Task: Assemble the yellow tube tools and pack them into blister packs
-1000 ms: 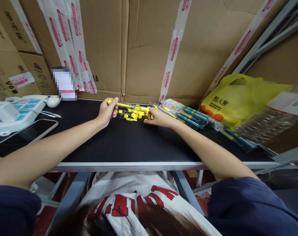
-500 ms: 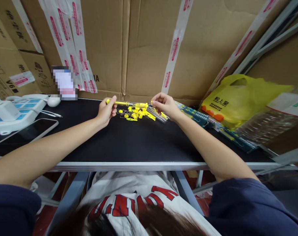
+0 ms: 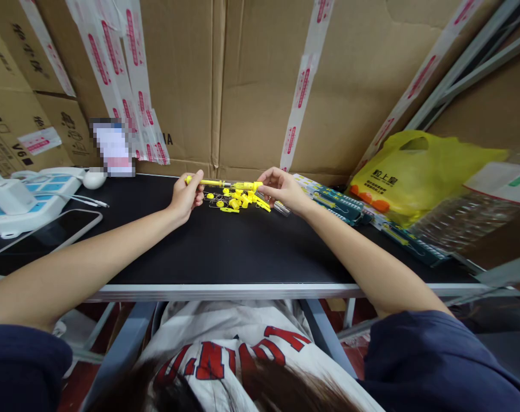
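Observation:
My left hand point(image 3: 186, 197) is closed around the left end of a slim yellow pen-like tool point(image 3: 212, 182), which has a short metal section and a see-through yellow barrel. The tool lies nearly level above the tabletop. At its right end, the thumb and fingertips of my right hand point(image 3: 281, 187) pinch a small yellow cap point(image 3: 258, 186) that meets the barrel. Below the tool lies a loose pile of small yellow plastic parts point(image 3: 238, 200), with thin wire pieces at its left. Clear tubes point(image 3: 281, 208) lie under my right hand, partly hidden by it.
On the right are printed blister cards point(image 3: 334, 205), a yellow plastic bag point(image 3: 397, 177) and a clear plastic package point(image 3: 461, 212). A power strip point(image 3: 49, 194) with cables and a phone point(image 3: 45, 234) lie left. Cardboard point(image 3: 260, 86) stands behind the black tabletop point(image 3: 234, 252).
My right hand has moved slightly left and brought the small yellow cap from a short gap away to the end of the tool. My left hand stays nearly still.

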{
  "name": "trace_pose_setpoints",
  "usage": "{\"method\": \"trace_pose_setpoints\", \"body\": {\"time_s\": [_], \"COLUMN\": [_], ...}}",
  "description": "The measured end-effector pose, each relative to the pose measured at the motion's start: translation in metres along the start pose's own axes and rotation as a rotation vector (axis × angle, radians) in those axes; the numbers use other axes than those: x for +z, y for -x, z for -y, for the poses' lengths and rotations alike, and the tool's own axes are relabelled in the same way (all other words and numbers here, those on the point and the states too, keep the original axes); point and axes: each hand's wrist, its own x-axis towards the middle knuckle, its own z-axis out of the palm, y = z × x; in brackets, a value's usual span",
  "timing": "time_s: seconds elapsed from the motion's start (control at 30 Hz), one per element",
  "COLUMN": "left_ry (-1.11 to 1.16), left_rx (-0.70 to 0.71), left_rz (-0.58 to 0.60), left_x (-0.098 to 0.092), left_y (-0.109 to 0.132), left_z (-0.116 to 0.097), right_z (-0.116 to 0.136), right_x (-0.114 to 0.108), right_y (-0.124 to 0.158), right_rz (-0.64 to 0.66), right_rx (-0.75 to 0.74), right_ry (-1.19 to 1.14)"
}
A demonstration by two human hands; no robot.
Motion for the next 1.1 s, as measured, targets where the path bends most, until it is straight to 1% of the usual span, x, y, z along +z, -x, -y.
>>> {"method": "trace_pose_setpoints", "body": {"time_s": [0.27,0.47,0.73,0.93,1.1], "left_ry": [0.005,0.002,-0.019,-0.019,-0.013], "left_rx": [0.001,0.011,0.009,0.005,-0.007], "left_rz": [-0.011,0.003,0.014,0.008,0.009], "left_x": [-0.0009,-0.0018,-0.0016,-0.0012,0.0], "left_y": [-0.0003,-0.0006,-0.0001,0.0005,0.0015], "left_z": [0.0003,0.001,0.0004,-0.0005,-0.0015], "right_z": [0.0007,0.0009,0.0012,0.0024,0.0017], "right_x": [0.0015,0.0023,0.0024,0.0031,0.0037], "right_y": [0.0006,-0.001,-0.0008,0.0012,0.0021], "right_rz": [0.0,-0.018,-0.002,-0.023,-0.013], "right_rx": [0.034,0.004,0.012,0.024,0.015], "right_ry": [-0.021,-0.043,-0.016,0.027,0.043]}}
